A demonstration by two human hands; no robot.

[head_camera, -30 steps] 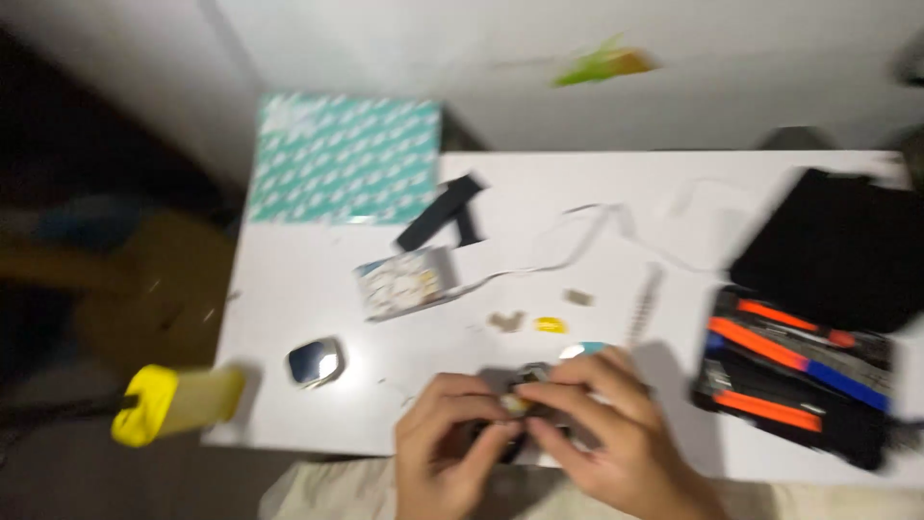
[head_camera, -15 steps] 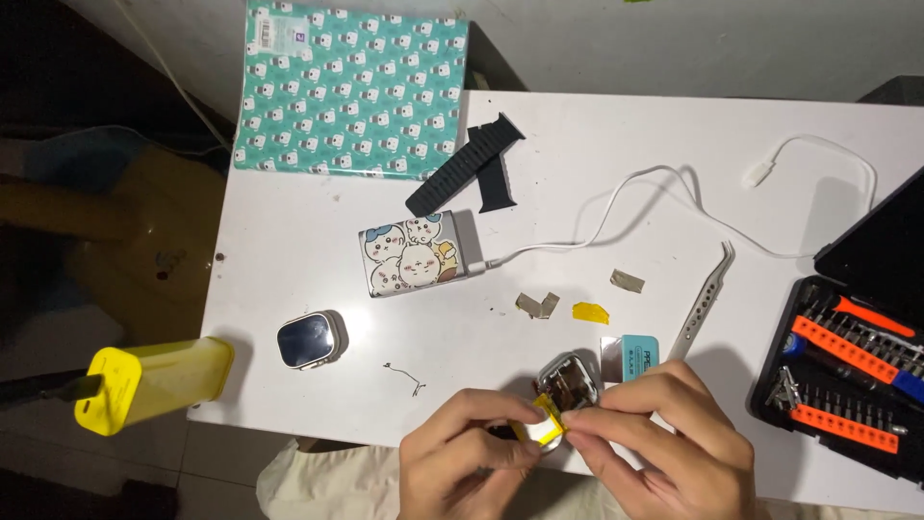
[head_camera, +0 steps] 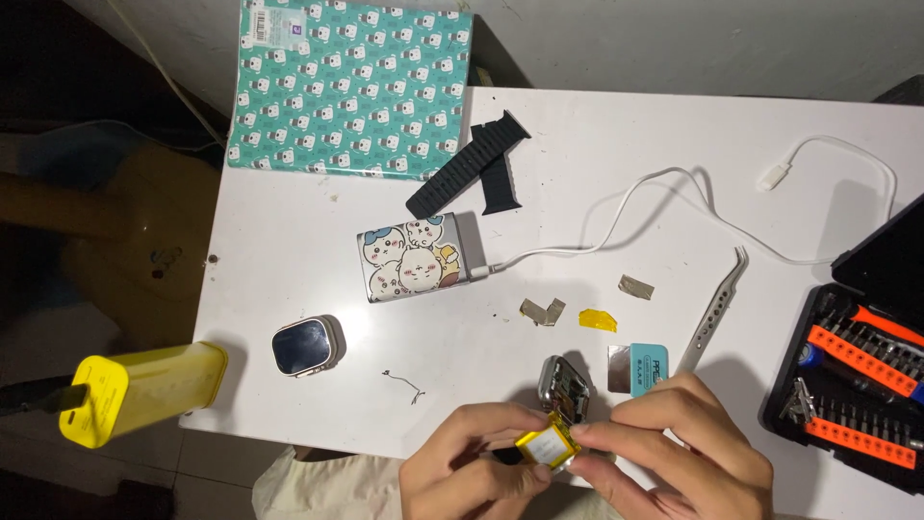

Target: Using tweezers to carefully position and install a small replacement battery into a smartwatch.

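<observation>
Battery (head_camera: 547,445): near edge of table (head_camera: 289,250), tilted, long axis left-right, just below the open watch case (head_camera: 566,387).
Left hand (head_camera: 472,472): pinches battery's left end.
Right hand (head_camera: 674,453): pinches its right end, equally close.

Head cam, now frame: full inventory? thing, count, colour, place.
white table: 1, white, centre
patterned notebook: 1, teal, top left
black rubber watch straps: 2, black, below notebook
sticker-covered power bank: 1, white, centre
white cable: 1, white, runs right from power bank
smartwatch screen unit: 1, dark, left
yellow box: 1, yellow, table's left edge
metal tweezers: 1, silver, right
screwdriver bit case: 1, black and orange, far right
open watch case: 1, silver, by hands
small yellow battery: 1, yellow, between fingers
left hand: grip on battery
right hand: grip on battery
</observation>
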